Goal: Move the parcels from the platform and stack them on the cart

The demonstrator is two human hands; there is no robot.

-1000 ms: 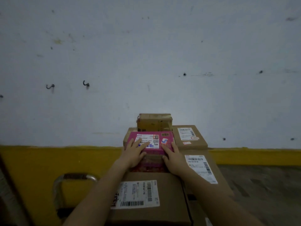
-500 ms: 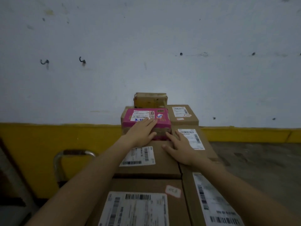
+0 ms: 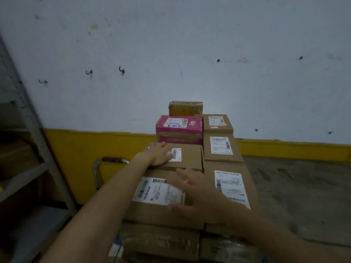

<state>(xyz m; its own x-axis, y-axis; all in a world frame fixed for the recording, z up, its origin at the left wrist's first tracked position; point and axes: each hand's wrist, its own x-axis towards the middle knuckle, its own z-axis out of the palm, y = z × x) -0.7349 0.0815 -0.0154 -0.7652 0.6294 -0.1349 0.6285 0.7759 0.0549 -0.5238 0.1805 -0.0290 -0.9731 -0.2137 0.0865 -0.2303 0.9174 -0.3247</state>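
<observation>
A pink parcel (image 3: 179, 129) with a white label stands on the stack of brown cardboard parcels on the cart, with a small yellowish box (image 3: 186, 108) behind it. My left hand (image 3: 159, 153) rests flat on a brown parcel (image 3: 190, 156) just in front of the pink one, fingers straight. Blurred by motion, my right hand (image 3: 195, 194) hovers open over the large labelled parcel (image 3: 152, 211) nearer me. Neither hand holds anything.
The cart's metal handle (image 3: 108, 162) curves up at the left of the stack. More labelled boxes (image 3: 222, 147) fill the stack's right column. A grey metal shelf rack (image 3: 28, 141) stands at the far left. A white and yellow wall is behind; concrete floor (image 3: 303, 196) lies right.
Both hands have let go of the pink parcel and drawn back toward me. The left hand now lies on the brown box in front of it; the right is pulling away.
</observation>
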